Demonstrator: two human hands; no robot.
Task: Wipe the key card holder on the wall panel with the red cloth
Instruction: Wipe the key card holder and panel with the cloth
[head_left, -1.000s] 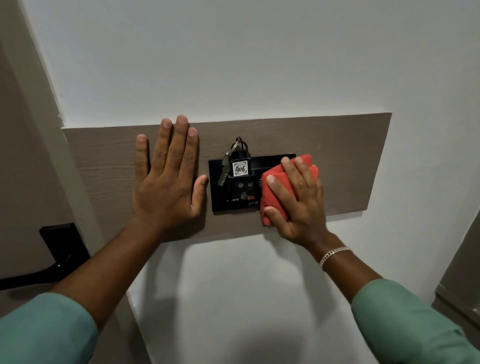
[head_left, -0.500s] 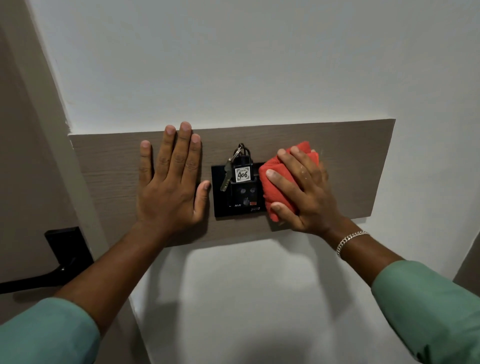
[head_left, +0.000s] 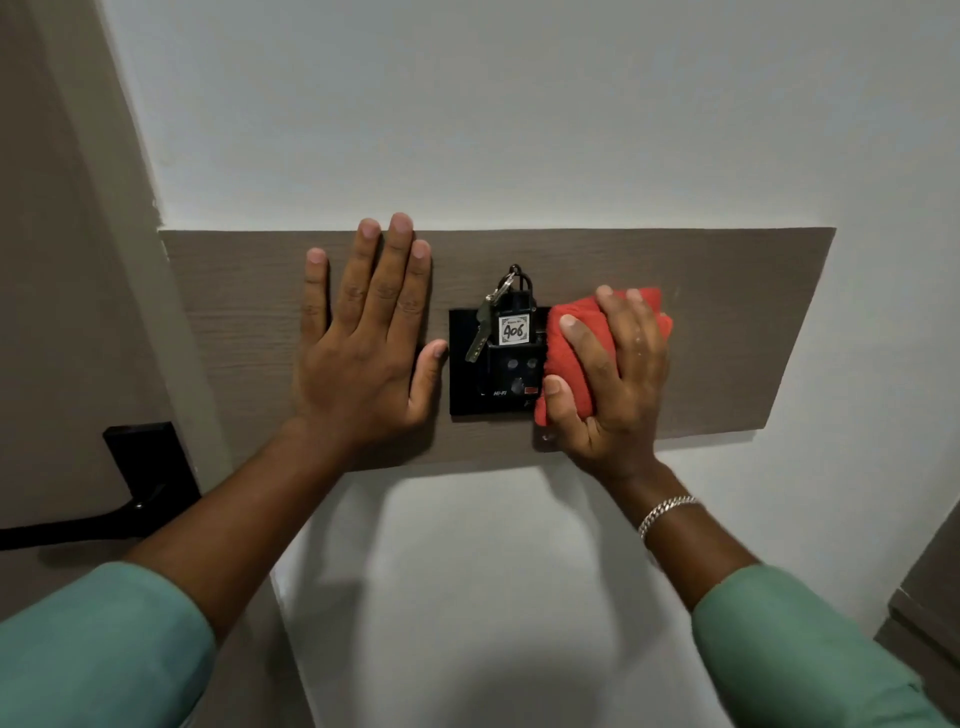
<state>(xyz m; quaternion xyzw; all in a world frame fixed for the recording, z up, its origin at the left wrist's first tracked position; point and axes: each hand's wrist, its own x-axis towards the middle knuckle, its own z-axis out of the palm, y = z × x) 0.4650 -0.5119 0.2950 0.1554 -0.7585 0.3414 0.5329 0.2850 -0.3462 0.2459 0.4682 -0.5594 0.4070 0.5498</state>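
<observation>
Head view shows my right hand (head_left: 610, 379) with its grip clenched around the bunched red cloth (head_left: 558, 358), pressing it against the right side of the black key card holder (head_left: 467, 384), which is mounted near the middle of the wood-grain wall panel (head_left: 727, 322). My left hand (head_left: 363, 353) has no grip on anything; it lies flat and splayed on the panel just left of the holder, thumb nearly touching its edge, bracing me. A tag marked 406 (head_left: 514, 329) with a key (head_left: 479, 332) hanging beside it sits in the holder's slot, uncovered by the cloth. I judge the wiping is under way but not finished: the cloth covers only the right edge and lower right corner, while the left part of the black face, the area around the buttons and the stretch beneath the tag show no contact right now. Whether the covered part is already clean I cannot tell. What seems left is carrying the cloth across the face toward my left hand, working round the dangling key without knocking the tag loose.
</observation>
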